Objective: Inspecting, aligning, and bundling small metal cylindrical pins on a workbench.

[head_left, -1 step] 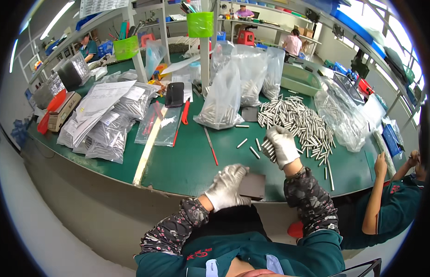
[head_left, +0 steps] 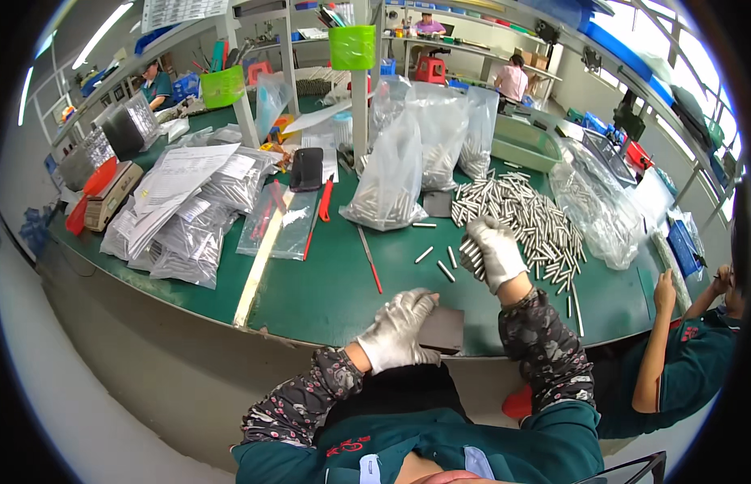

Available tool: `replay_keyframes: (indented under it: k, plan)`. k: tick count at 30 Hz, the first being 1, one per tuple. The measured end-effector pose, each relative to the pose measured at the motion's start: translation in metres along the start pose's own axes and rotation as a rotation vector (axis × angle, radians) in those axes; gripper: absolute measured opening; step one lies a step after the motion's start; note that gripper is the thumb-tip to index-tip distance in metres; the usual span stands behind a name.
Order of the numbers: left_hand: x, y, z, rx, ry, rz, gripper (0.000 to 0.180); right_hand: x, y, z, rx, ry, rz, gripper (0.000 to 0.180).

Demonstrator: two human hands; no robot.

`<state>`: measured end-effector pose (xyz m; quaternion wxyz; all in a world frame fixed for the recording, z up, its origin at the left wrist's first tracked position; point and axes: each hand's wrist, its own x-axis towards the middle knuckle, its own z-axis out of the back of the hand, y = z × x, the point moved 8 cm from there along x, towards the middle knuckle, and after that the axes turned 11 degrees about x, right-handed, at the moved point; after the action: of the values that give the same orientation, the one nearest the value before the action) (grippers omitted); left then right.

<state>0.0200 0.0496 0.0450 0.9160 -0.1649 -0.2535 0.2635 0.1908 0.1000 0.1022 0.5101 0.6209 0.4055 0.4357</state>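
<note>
My right hand [head_left: 495, 252], in a white glove, is closed around a bundle of small metal rods at the near edge of a big loose pile of the same rods [head_left: 525, 211] on the green table [head_left: 327, 282]. A few single rods [head_left: 437, 261] lie just left of that hand. My left hand [head_left: 396, 331], also gloved, grips the left edge of a flat dark grey plate [head_left: 445, 329] lying at the table's front edge.
Clear bags of rods [head_left: 392, 181] stand behind the pile. Stacked bagged parts with papers [head_left: 190, 206] lie at the left, beside a long pale strip [head_left: 258, 260] and a thin red stick [head_left: 369, 260]. A co-worker's arm [head_left: 654, 347] rests at the right edge.
</note>
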Motion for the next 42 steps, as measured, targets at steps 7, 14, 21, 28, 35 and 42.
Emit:
replay_keyframes:
  k: [7, 14, 21, 28, 35, 42]
  plan:
    - [0.066, 0.046, 0.144, 0.497, -0.562, -0.209, 0.052, 0.084, 0.07, -0.058, 0.314, -0.071, 0.084, 0.022]
    - [0.156, 0.098, 0.157, 0.657, -0.206, -0.29, 0.044, 0.171, 0.077, -0.123, 0.286, -0.054, 0.083, 0.014]
    - [0.147, 0.13, 0.172, 0.749, -0.174, -0.247, 0.025, 0.183, 0.057, -0.138, -1.267, 0.181, 0.109, 0.032]
    - [0.151, 0.125, 0.165, 0.772, -0.227, -0.369, 0.018, 0.187, 0.037, -0.155, -1.39, 0.228, 0.06, 0.042]
    - [0.142, 0.127, 0.17, 0.73, -0.24, -0.381, 0.029, 0.165, 0.05, -0.146, -1.346, 0.214, 0.226, 0.04]
    - [0.111, 0.097, 0.186, 0.595, -0.445, -0.412, 0.036, 0.055, 0.103, -0.096, -0.726, 0.111, 0.815, 0.013]
